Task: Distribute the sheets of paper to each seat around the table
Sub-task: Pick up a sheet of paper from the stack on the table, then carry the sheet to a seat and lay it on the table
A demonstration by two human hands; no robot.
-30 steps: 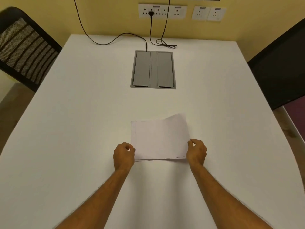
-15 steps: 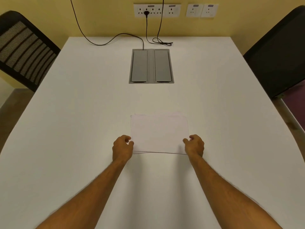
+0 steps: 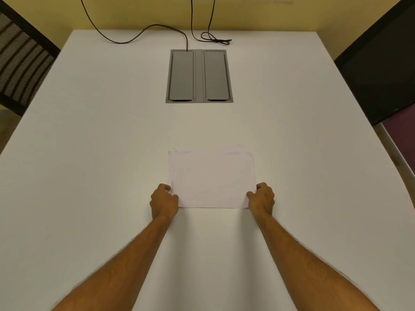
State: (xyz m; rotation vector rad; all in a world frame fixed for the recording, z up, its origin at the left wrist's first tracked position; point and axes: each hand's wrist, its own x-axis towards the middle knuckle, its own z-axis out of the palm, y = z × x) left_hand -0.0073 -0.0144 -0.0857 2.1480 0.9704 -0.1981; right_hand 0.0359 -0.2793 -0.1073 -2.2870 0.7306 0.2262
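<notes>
A thin stack of white paper sheets (image 3: 212, 178) lies flat on the white table (image 3: 89, 153), straight in front of me. My left hand (image 3: 163, 201) pinches the stack's near left corner. My right hand (image 3: 262, 198) pinches the near right corner. The far edges of the sheets are slightly fanned, so several edges show. A black mesh-backed chair (image 3: 21, 61) stands at the table's left side. A black chair (image 3: 381, 63) stands at the right side.
A grey two-flap cable box (image 3: 199, 76) is set into the table beyond the paper. Black cables (image 3: 143, 34) trail from the yellow wall across the far end of the table. Bare tabletop runs along both sides of the stack.
The stack's far right corner, lifted a second ago, has come down and the sheets now lie flat. Both hands kept hold of the near corners. My view has tilted down slightly.
</notes>
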